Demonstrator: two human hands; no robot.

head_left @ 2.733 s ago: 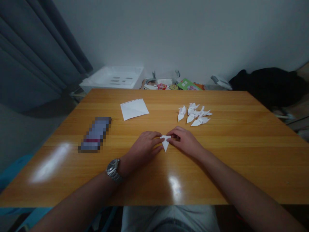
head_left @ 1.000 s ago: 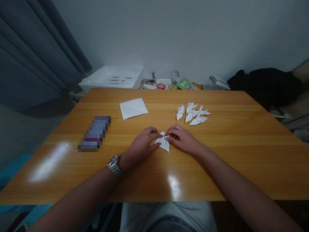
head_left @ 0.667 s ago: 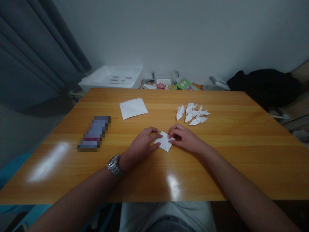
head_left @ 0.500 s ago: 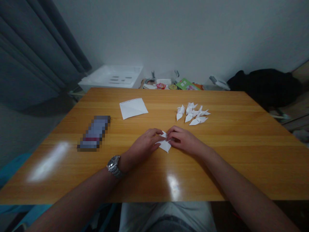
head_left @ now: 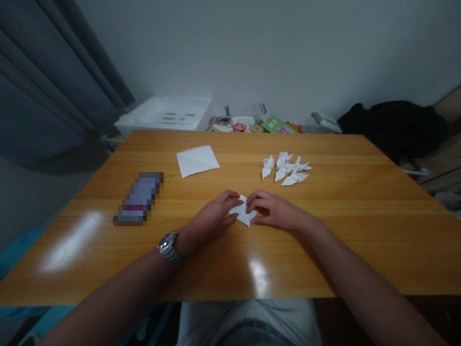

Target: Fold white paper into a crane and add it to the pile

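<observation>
A small folded piece of white paper [head_left: 244, 215] lies on the wooden table between my hands, one corner pointing toward me. My left hand [head_left: 218, 211], with a metal watch [head_left: 168, 245] on its wrist, grips the paper's left side with thumb and fingers. On the right edge, the fingers of my right hand [head_left: 272, 210] are curled onto the same paper, fingertips pressing its upper surface. Beyond my right hand sits a cluster of several white origami cranes [head_left: 288, 168]. Back and to the left, a sheet of white notebook paper [head_left: 198, 161] with a perforated edge lies flat.
A pixelated phone-like object [head_left: 140, 197] lies on the table [head_left: 360, 216] at left. Behind the far edge are a white foam box [head_left: 162, 113], a green booklet [head_left: 277, 125] and small items. Dark fabric [head_left: 392, 127] is heaped at the back right.
My fingers have shifted on the folded paper: the left ones have drawn back leftward, and more of its flat top surface shows. The view has moved very slightly.
</observation>
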